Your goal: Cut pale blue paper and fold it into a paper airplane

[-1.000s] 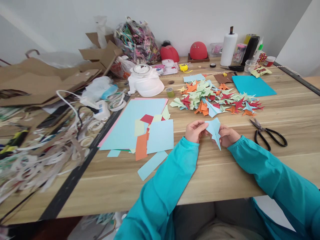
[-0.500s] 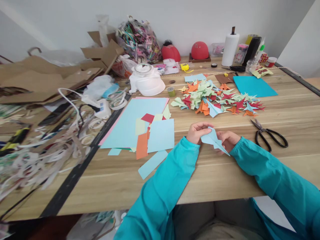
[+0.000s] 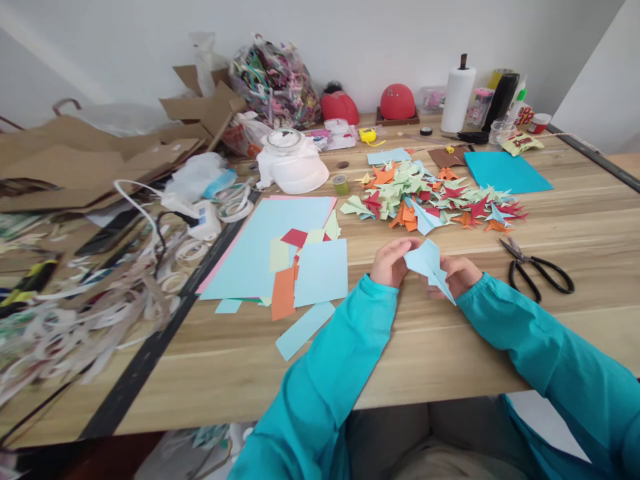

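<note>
Between my two hands, a little above the table, is a light blue paper plane (image 3: 426, 259) with its pointed end toward me. My left hand (image 3: 391, 261) pinches its left edge, thumb on top. My right hand (image 3: 460, 275) grips it from the right, near the narrow part, with some fingers hidden beneath the paper. Just beyond my hands lies a heap of folded paper planes (image 3: 407, 183) in green, orange, red and blue. To the left are a light blue paper sheet (image 3: 321, 273), an orange paper piece (image 3: 283, 293) and a blue paper strip (image 3: 304, 331).
Black-handled scissors (image 3: 537, 267) lie right of my right hand. Behind the heap sits a teal square sheet (image 3: 507, 172). White cables and a tangle of ribbons (image 3: 145, 313) cover the left side, near flattened cardboard (image 3: 95, 157). A white helmet-like form (image 3: 295, 170) stands at the back.
The paper plane has been turned and its wings now spread wider toward me. Both hands stay close together around it. The camera view has shifted slightly.
</note>
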Tool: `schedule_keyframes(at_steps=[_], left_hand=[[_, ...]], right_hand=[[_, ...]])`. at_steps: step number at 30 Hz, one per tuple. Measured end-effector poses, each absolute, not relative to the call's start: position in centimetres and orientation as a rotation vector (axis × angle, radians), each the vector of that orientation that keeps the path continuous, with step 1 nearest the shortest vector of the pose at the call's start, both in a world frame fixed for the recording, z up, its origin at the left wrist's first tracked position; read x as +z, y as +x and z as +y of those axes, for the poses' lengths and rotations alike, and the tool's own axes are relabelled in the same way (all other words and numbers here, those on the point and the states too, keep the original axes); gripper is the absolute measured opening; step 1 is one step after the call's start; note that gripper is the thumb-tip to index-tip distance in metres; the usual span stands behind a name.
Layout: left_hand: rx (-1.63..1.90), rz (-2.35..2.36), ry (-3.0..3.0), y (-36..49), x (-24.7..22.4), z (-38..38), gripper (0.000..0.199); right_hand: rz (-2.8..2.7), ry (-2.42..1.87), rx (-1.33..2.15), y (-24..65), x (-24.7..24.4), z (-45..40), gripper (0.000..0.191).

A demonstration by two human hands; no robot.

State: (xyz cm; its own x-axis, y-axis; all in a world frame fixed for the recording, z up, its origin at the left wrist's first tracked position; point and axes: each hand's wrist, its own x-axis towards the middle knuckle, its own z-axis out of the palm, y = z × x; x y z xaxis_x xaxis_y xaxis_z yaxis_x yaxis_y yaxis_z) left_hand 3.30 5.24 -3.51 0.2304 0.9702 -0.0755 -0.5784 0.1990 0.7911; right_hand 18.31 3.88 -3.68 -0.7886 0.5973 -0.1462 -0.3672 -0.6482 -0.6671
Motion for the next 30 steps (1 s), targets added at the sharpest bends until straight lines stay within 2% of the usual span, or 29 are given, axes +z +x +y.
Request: schedule_keyframes(at_steps=[3, 8, 18, 30], left_hand=[[1.188, 0.656, 0.658, 3.2, -3.8, 5.4, 0.037], [1.262, 0.728, 0.8, 3.4, -4.5, 5.4, 0.036], [1.259, 0.793, 0.811, 3.5, -5.4, 5.6, 0.033], [1.156, 0.869, 0.835, 2.7, -5.7, 4.9, 0.032]], right_hand=[[-0.815, -0.471, 2.329, 18.5, -3.9, 4.2, 0.017], [-0.839, -0.465, 2.332, 18.6, -4.5, 4.6, 0.018], [-0.83, -0.575, 2.296, 18.5, -4.9, 4.7, 0.035], [-0.702, -0.516, 2.31, 17.8, -5.5, 4.5, 0.029]])
